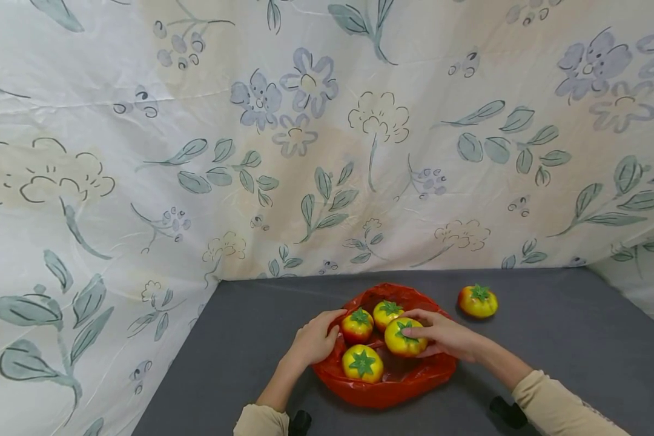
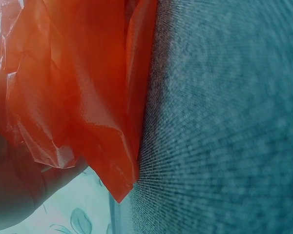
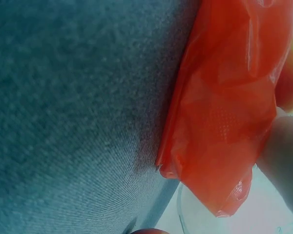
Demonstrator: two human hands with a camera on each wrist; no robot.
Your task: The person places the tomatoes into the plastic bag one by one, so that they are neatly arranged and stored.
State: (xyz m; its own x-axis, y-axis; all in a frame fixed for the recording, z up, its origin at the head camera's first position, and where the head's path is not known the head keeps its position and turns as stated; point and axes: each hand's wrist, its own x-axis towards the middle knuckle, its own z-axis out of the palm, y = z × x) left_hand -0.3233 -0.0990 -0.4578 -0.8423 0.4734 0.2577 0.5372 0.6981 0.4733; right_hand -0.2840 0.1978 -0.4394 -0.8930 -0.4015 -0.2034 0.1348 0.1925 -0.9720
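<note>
A red plastic bag (image 1: 381,396) lies with its mouth spread wide on the dark grey table. My left hand (image 1: 313,340) grips the bag's left rim; the left wrist view shows the red plastic (image 2: 83,97) draped in front of part of that hand. With thumb and fingers, my right hand (image 1: 451,338) holds a yellow-and-red tomato (image 1: 400,346) with a green star-shaped top, over the right part of the opening. Inside the bag sit a front tomato (image 1: 354,356), a left tomato (image 1: 354,330) and a back tomato (image 1: 383,315).
Another yellow-and-red tomato (image 1: 476,303) stands on the table to the right, beyond the bag. Flower-patterned cloth (image 1: 327,151) hangs behind the table (image 1: 251,315) and along its sides. Small black objects (image 1: 508,413) appear beneath both wrists.
</note>
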